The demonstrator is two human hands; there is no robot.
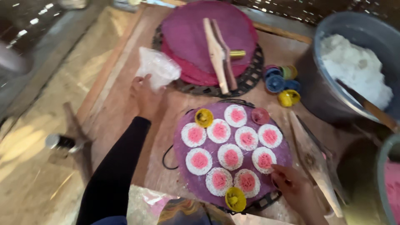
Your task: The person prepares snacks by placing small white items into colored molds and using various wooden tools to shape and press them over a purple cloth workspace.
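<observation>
Item: low wooden work table [125, 112], seen from above. Left hand [143, 98], in a black sleeve, rests on the table with fingers curled on the lower edge of a crumpled clear plastic bag [157, 68]; how firmly it grips cannot be told. Right hand [291, 185] sits at the lower right rim of a round purple cloth-covered tray [183, 162], fingertips touching the nearest white cake; fingers bent, nothing clearly held. On the tray: 10 round white cakes with pink centres [230, 157], laid close together in rows; 2 yellow cup moulds [203, 117] at the upper left and bottom edge, 1 red cup mould [260, 116] at the upper right. Behind it: second tray under a magenta cloth [187, 37], with 2 wooden paddles [216, 52] lying across it. Right of that: cluster of small blue, yellow and green cups [283, 83]. Far right: large grey basin [329, 96] holding white grated matter [354, 66] and a wooden handle [375, 110]. Wooden blade [312, 160] lies beside the right hand.
</observation>
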